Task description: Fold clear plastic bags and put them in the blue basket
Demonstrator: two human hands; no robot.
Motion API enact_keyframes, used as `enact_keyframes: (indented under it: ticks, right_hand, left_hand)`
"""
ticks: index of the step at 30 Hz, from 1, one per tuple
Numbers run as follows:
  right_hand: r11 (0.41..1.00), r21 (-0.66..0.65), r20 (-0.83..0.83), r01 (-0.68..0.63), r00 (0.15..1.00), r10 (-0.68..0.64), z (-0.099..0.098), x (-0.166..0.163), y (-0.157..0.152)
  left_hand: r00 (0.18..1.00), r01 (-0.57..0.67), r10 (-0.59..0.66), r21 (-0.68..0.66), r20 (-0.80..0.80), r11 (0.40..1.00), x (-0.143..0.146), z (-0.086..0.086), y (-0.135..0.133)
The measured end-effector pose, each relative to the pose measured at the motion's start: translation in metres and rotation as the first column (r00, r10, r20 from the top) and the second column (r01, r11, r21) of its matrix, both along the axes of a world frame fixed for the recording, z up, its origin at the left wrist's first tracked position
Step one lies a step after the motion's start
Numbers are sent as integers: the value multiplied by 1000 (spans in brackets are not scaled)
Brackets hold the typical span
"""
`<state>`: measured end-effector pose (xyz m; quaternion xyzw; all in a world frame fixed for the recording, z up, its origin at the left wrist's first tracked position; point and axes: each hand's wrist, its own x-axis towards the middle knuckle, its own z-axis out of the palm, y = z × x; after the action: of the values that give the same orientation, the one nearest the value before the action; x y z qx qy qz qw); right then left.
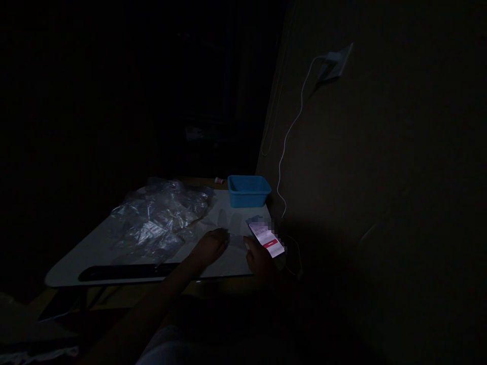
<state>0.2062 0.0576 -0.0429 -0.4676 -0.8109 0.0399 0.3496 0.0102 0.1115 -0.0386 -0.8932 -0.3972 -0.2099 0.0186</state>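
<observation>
In the dim light, my left hand is over the front of the white table, its fingers closed on the edge of a thin clear plastic piece. My right hand pinches the other end of it, thumb toward the left hand. The piece looks like a small bag, but its outline is faint. Just beside my right hand is a phone with a lit screen and a red button. A large crumpled heap of clear plastic bags covers the table's left part.
A blue plastic basin stands at the table's back right. Behind it to the left lies a small pink-and-white item. A white cable hangs from a wall outlet along the right wall. A dark slot runs along the front edge.
</observation>
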Motion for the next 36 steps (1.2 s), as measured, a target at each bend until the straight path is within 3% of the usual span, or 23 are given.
enact_keyframes:
  ticks: [6,12,18,22,36]
  right_hand:
    - [995,-101,-12,10,1000,-12,-8,-4,8]
    - [996,-84,-74,-34,997,28,-7,-5,6]
    - [992,-85,-157,-93,984,79,-10,-8,13]
    - [995,-82,-206,-55,978,38,-10,-7,19]
    - [989,-138,117,-54,991,71,-1,-10,36]
  left_hand:
    - [998,-59,59,1,29,998,2,-13,-1]
    - [995,-38,38,-7,93,999,1,-4,-6]
    - [999,-41,41,0,15,999,0,1,-12]
    - [998,-56,56,-26,0,998,0,-1,-11]
    - [995,-97,97,-27,-8,995,1,-5,-11]
